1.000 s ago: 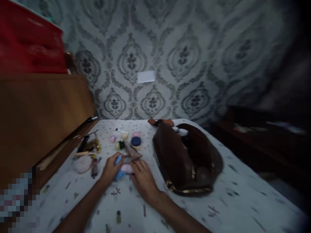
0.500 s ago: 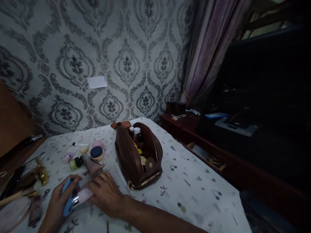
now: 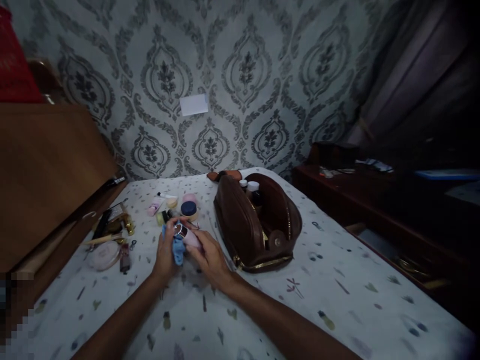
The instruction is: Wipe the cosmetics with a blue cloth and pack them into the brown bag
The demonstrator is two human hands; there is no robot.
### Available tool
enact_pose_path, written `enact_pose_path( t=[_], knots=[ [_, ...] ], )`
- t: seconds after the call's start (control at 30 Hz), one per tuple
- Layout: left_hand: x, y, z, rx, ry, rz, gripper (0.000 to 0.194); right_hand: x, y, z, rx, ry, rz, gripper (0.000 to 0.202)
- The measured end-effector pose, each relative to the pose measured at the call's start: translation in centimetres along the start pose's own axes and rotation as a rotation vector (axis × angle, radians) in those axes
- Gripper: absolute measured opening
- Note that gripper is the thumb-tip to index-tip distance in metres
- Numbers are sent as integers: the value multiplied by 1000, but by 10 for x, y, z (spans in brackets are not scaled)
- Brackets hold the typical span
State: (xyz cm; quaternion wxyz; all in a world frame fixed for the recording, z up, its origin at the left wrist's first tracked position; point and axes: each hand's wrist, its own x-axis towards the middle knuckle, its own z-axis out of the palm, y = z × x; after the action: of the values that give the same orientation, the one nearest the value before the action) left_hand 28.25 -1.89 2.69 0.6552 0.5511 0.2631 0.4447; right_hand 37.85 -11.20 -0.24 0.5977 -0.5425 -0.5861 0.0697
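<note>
My right hand [image 3: 213, 257] is closed round a pale pink bottle [image 3: 192, 240] with a silver band, which lies tilted across the front of my body. A light blue cloth [image 3: 179, 252] is gripped in my left hand [image 3: 165, 256], up against the banded end of the bottle. Just beyond my hands sit a navy-lidded jar [image 3: 189, 208], a pink jar [image 3: 190, 198], a small green jar [image 3: 161, 218] and a white-and-purple tube [image 3: 155, 205]. Right of my hands stands a brown cosmetic bag [image 3: 237, 225], unzipped, with white-capped bottles [image 3: 253, 187] inside.
Left on the patterned tablecloth [image 3: 195, 320] lie a round pale compact [image 3: 104, 255], a dark small tube [image 3: 125, 257] and other makeup items. A brown box-like panel [image 3: 48, 170] rises at the left. A dark red desk [image 3: 318, 185] with an open drawer [image 3: 382, 245] stands at the right.
The view has swung left. My hands have come closer together, and the bottle's banded end now points up-left at the cloth. The bag keeps its place on the table.
</note>
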Motion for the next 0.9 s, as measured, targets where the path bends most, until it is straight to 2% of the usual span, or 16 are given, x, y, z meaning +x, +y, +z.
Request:
enact_pose_path(
  t=[0.17,0.27,0.33,0.47,0.6,0.7,0.77,0.9],
  knots=[
    [-1,-8,-6,72,-174,127,63,-1,-6,2,52,-8,89,38],
    [-1,-10,-15,135,-213,141,69,0,-10,4,151,-17,165,34],
    [-3,-15,-19,220,-190,141,70,2,-12,6,230,2,211,35],
    [-11,-33,-21,364,-125,142,67,5,-11,10,384,100,328,36],
    [-20,-45,-18,387,-253,169,70,6,-6,13,501,227,442,37],
    [-24,-45,-16,438,-397,209,75,9,-3,11,661,308,532,40],
    [-24,-42,-13,467,-448,239,78,11,-1,11,775,359,584,44],
    [-21,-34,-7,472,-404,215,61,13,6,13,903,437,690,54]
  ],
)
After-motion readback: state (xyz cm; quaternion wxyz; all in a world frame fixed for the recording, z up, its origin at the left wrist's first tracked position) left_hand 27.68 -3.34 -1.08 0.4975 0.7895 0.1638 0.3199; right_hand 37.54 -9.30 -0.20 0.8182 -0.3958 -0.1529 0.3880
